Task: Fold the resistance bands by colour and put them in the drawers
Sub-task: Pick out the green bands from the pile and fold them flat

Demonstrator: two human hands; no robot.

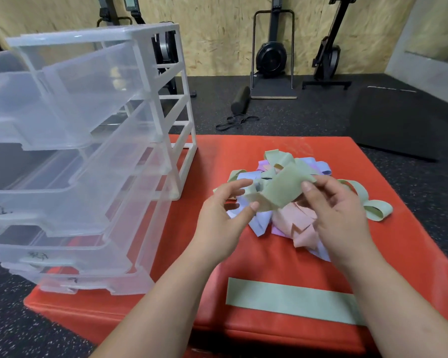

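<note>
1. Green and flat, one folded band (290,301) lies stretched out on the near part of the red mat (264,264), between the two forearms.
2. Above it, the left hand (223,215) has its thumb and fingers bent, and they pinch the left end of a held green band (282,193).
3. The right hand (339,210) grips the other end of this band between the thumb and the curled fingers, so the band hangs in the air between both hands.
4. Under the hands, a pile of bands (292,226) in lilac, pink, purple and green lies tangled on the middle of the mat. One loose green band (373,206) lies curled just at the right of the pile.
5. On the left side of the mat stands a clear drawer unit (88,151). Several drawers are pulled out toward the person. The lower fronts carry dark handwriting, too blurred to read.
6. Behind the mat is black floor (308,112) with a black roller (239,99), and exercise machines (272,52) stand against a chipboard wall.
</note>
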